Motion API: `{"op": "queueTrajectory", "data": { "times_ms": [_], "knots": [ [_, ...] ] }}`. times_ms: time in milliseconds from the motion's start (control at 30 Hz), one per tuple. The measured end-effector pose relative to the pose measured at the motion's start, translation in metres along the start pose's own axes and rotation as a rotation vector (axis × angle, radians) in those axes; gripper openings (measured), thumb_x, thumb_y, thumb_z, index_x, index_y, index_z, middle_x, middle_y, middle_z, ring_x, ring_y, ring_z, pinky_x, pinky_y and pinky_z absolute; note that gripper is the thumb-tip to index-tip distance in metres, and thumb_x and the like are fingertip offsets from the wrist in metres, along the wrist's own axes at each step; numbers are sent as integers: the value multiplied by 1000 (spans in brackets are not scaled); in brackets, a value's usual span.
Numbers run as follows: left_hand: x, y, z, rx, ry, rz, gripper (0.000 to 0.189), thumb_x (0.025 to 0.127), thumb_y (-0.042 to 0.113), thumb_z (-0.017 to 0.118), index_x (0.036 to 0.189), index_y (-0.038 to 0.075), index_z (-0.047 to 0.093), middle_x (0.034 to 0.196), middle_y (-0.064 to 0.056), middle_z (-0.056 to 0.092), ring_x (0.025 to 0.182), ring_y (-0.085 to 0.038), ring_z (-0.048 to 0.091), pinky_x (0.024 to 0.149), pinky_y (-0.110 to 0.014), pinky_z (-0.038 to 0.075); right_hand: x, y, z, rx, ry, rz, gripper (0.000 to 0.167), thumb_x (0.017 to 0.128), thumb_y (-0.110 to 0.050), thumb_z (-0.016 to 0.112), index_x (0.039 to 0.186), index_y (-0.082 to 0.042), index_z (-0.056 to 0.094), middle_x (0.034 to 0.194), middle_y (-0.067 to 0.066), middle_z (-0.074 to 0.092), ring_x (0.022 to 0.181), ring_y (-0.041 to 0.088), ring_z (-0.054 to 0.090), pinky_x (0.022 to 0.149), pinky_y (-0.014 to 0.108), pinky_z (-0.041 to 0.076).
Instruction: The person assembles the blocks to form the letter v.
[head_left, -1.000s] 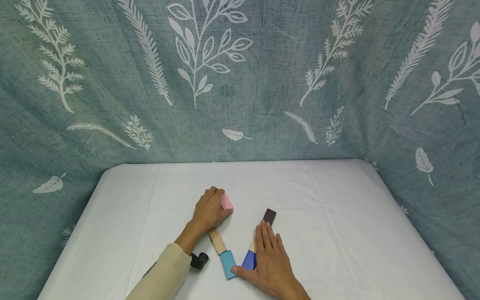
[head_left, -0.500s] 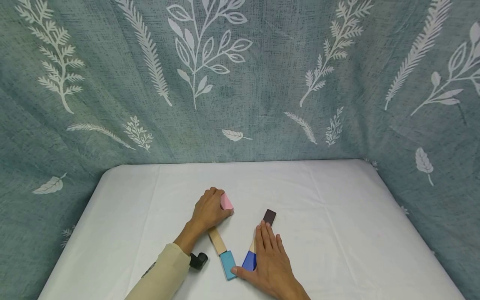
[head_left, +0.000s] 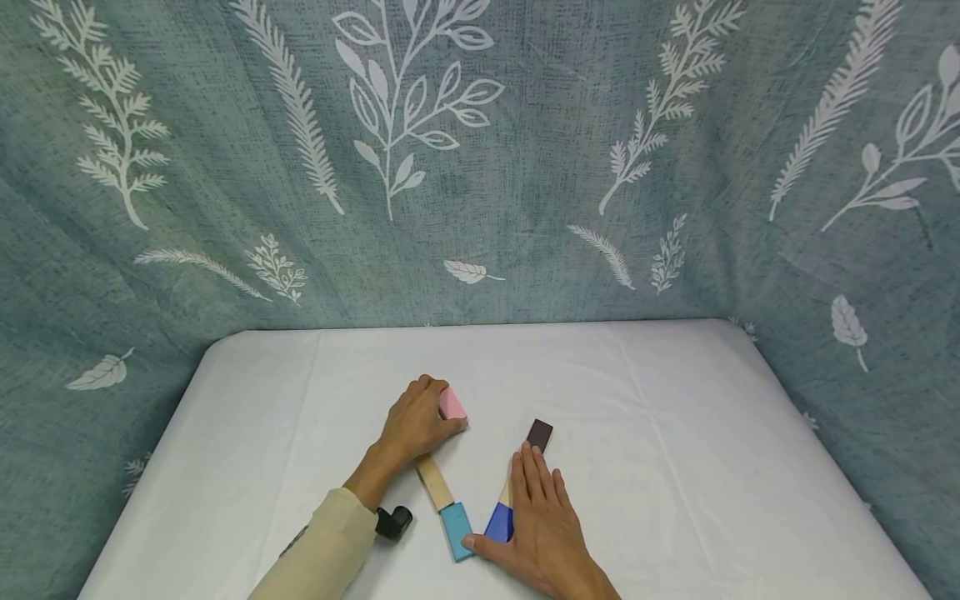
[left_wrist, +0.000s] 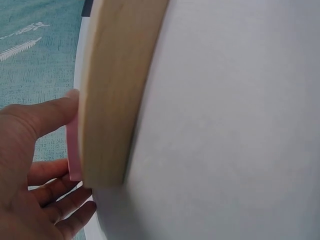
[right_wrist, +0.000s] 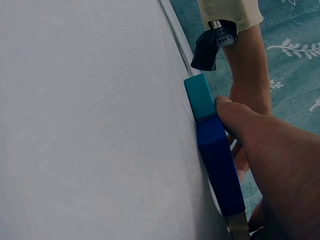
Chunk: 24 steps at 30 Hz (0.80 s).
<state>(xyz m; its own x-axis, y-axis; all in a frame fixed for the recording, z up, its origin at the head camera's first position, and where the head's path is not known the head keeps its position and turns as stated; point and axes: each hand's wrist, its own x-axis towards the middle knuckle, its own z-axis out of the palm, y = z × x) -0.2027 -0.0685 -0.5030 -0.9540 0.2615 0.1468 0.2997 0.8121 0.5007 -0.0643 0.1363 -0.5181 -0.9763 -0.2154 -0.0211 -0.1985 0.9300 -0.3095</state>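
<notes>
My left hand pinches a pink block between thumb and fingers at the far left. From under its wrist a plain wooden block runs toward me, meeting a light blue block end to end. My right hand lies with straight fingers along the right-hand row. Its thumb tip touches the light blue block near the dark blue block. Beyond the fingertips shows a dark brown block. Between those two, a pale wooden piece is partly hidden by the hand. Together the rows form a V.
A white cloth covers the table under the blocks. Behind it hangs a green leaf-patterned curtain. A black wrist-worn device juts from the left sleeve, close to the light blue block.
The left wrist has edged slightly left while the hand keeps its hold on the pink block. The right hand and the other blocks have not visibly moved.
</notes>
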Motion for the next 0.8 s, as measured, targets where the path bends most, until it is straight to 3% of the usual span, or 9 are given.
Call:
{"op": "queueTrajectory", "data": {
  "times_ms": [800],
  "knots": [
    [-4,-5,-2,-42,3,15,66,83,33,84,133,-2,60,126,-16,59,112,-30,58,93,-47,51,1,0,-1,-5,-10,3,131,74,-93,48,158,4,21,167,20,10,154,35,8,120,57,14]
  ]
}}
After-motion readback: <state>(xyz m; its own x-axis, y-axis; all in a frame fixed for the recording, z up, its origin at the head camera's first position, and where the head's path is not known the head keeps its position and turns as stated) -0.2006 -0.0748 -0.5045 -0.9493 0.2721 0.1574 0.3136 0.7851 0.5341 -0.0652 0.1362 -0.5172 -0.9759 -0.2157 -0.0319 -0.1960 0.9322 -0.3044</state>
